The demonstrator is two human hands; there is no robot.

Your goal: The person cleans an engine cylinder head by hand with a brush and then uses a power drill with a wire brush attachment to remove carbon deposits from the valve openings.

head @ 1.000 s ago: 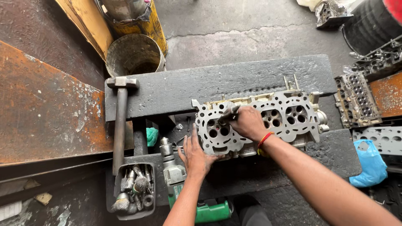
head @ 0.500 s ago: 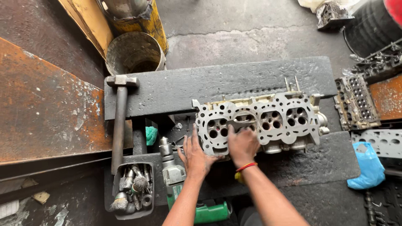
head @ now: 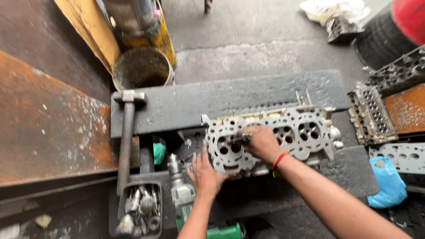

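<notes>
Two hands meet on our grey cylinder head (head: 283, 132), lying flat on the dark counter (head: 199, 102): left hand (head: 204, 173) spread against its near edge, right hand (head: 262, 142) clamped on a small metal tool (head: 239, 138). A blue bag (head: 387, 183) lies at right.

Right hand (head: 262, 142) covers part of cylinder head (head: 270, 137); the small tool (head: 241, 138) it pinches is too blurred to identify. Green drill (head: 203, 217) cut off by bottom edge. Bits in small tray (head: 139, 208) indistinct. Red object (head: 409, 17) cropped at top right corner.
</notes>
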